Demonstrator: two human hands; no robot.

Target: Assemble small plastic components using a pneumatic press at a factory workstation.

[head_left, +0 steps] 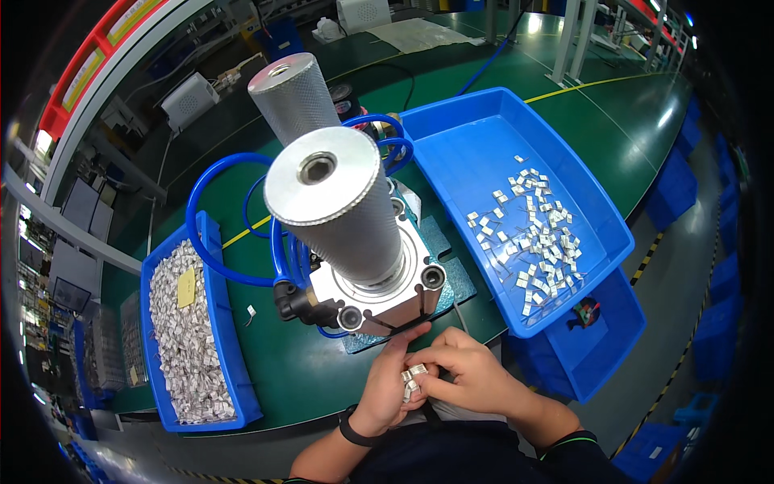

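Note:
My left hand (pixel 384 390) is curled around several small white block-shaped parts (pixel 411 389) in front of the machine, just past the table's near edge. One of its fingers stretches up to the machine's front face. Over the left palm, my right hand (pixel 468 373) has its thumb and fingertips closed on one of these white parts (pixel 418 369). The fingers partly cover the parts. Directly ahead stands a pneumatic device (pixel 343 218) with a knurled silver cylinder on a square metal block.
A second knurled cylinder (pixel 294 97) rises behind, with blue air hoses (pixel 211 181) looping left. At left, a blue bin (pixel 248 399) is heaped with white parts and a yellow slip (pixel 187 287). A blue tray (pixel 451 133) at right holds scattered parts, above another blue bin (pixel 621 323). One loose part (pixel 251 310) lies on the green table.

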